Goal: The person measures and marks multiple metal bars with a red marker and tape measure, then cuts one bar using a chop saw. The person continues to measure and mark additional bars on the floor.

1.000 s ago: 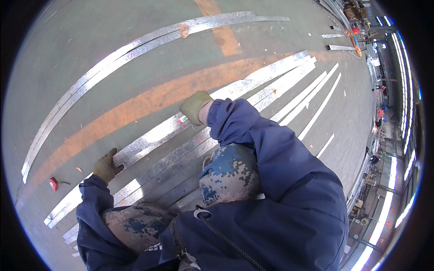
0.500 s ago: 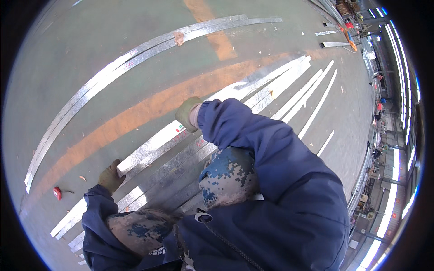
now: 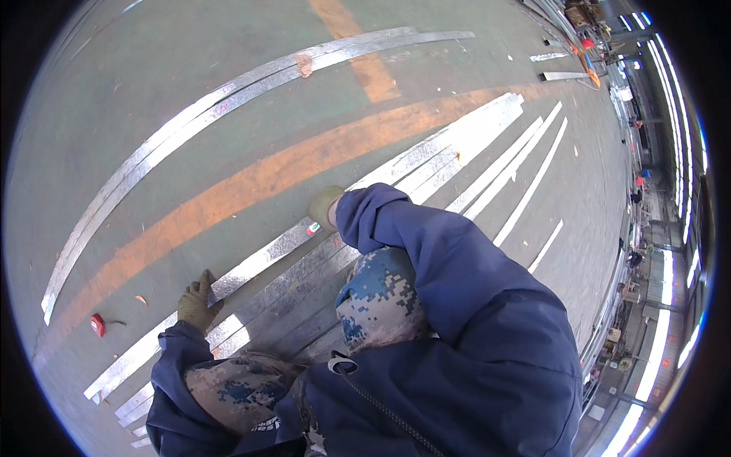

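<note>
A long galvanized metal bar (image 3: 263, 260) runs slantwise from near left to far right in front of me. My left hand (image 3: 198, 303), in an olive glove, grips it toward its near end, fingers over the far edge. Farther along, my right hand (image 3: 326, 207), gloved alike, is closed around the same bar beside a small red, white and green sticker (image 3: 313, 228). My sleeve and knee hide part of the bars. Other metal bars (image 3: 304, 268) lie alongside on my side of it, close together.
Two long metal strips (image 3: 164, 141) lie on the green floor beyond an orange painted line (image 3: 228, 190). At the left rests a red tape measure (image 3: 97, 325). Several thinner bars (image 3: 525, 171) lie to the right. Racks and stock (image 3: 632, 228) line the far right.
The gripped bar has shifted toward me and now lies closer against the neighbouring bars. Both hands have moved slightly right and nearer with it.
</note>
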Action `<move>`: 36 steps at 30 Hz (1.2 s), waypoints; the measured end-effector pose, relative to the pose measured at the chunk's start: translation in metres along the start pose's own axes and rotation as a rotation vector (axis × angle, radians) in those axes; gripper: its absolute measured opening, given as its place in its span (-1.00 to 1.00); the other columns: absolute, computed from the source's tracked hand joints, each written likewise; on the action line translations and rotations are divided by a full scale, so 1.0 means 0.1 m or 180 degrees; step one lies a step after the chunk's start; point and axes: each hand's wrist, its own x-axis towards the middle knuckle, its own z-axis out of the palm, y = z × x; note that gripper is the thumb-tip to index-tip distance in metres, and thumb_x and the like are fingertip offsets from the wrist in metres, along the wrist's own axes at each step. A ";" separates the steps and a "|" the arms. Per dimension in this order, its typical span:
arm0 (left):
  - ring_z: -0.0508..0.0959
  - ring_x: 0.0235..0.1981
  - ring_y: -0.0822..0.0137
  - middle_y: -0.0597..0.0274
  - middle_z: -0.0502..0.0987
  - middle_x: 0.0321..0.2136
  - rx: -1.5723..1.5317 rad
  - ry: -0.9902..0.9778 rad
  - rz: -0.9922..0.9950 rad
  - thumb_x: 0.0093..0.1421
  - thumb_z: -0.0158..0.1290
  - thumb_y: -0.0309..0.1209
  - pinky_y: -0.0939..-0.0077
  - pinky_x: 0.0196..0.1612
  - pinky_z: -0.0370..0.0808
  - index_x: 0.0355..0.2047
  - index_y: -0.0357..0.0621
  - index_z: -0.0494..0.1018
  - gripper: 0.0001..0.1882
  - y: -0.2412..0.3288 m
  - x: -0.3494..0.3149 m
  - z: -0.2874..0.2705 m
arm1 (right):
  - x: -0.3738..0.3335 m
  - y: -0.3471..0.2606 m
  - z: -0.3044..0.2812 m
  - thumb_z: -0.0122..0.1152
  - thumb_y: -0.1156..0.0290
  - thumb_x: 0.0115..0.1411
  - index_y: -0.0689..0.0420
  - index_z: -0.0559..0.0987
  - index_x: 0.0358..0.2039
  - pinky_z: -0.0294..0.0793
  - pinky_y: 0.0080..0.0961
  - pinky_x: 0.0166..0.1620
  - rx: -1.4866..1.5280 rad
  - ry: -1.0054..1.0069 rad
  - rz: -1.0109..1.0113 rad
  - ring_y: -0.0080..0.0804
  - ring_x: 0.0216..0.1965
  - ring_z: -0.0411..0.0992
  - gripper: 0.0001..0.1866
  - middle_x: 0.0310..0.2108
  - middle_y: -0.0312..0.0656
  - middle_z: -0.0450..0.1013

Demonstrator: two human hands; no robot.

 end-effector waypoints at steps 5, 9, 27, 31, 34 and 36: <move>0.47 0.09 -0.14 -0.07 0.47 0.06 0.0028 0.0369 0.0009 0.10 0.30 -0.01 -0.02 0.09 0.44 0.34 -0.08 0.23 -0.12 0.03 -0.12 0.01 | -0.01 0.05 -0.02 0.44 0.23 0.00 0.04 0.73 -0.20 0.57 -0.06 -0.04 0.0192 0.0461 0.0216 -0.01 -0.08 0.62 -0.67 -0.15 -0.04 0.64; 0.48 0.08 -0.16 -0.13 0.49 0.05 -0.0209 0.0785 0.0361 0.15 0.25 -0.07 -0.02 0.13 0.44 0.24 -0.17 0.29 -0.25 -0.12 -0.12 0.15 | -0.01 0.11 0.34 0.43 -0.01 0.08 0.00 0.58 0.03 0.55 -0.06 -0.01 0.0501 0.0643 -0.0102 0.01 0.00 0.56 -0.44 0.05 -0.03 0.54; 0.58 0.01 -0.03 -0.01 0.54 -0.03 -0.0021 0.0349 -0.0250 0.04 0.33 -0.26 0.08 0.07 0.54 0.06 -0.16 0.43 -0.41 -0.20 -0.38 0.31 | -0.17 -0.16 0.21 0.53 0.24 -0.01 0.05 0.42 -0.05 0.59 -0.05 -0.13 -0.0179 0.0690 -0.0142 0.07 -0.15 0.59 -0.43 -0.02 -0.05 0.46; 0.55 0.04 -0.02 0.02 0.52 0.01 -0.0196 0.0057 -0.0187 0.04 0.35 -0.22 0.08 0.09 0.53 0.05 -0.10 0.46 -0.43 -0.26 -0.37 0.22 | -0.14 -0.23 0.19 0.52 0.27 -0.04 0.05 0.46 -0.07 0.57 -0.05 -0.09 -0.0231 0.0575 -0.0008 0.04 -0.10 0.57 -0.46 -0.04 -0.07 0.46; 0.53 0.05 -0.01 0.03 0.52 0.02 -0.0451 0.0719 0.0126 0.04 0.36 -0.23 0.09 0.11 0.52 0.05 -0.07 0.47 -0.43 -0.28 -0.31 0.09 | -0.21 0.00 0.30 0.49 0.34 -0.04 0.03 0.49 0.08 0.54 -0.07 0.04 0.0205 0.0839 -0.0193 0.07 0.00 0.53 -0.38 0.06 -0.03 0.46; 0.48 0.04 -0.10 -0.03 0.51 -0.02 -0.0699 0.0394 -0.0105 0.05 0.33 -0.29 0.05 0.13 0.46 0.05 -0.17 0.47 -0.44 -0.22 -0.20 0.19 | -0.21 0.23 0.42 0.43 0.44 -0.01 0.09 0.50 0.20 0.47 -0.08 0.17 0.0568 0.1406 -0.0753 0.12 0.13 0.46 -0.32 0.20 0.08 0.42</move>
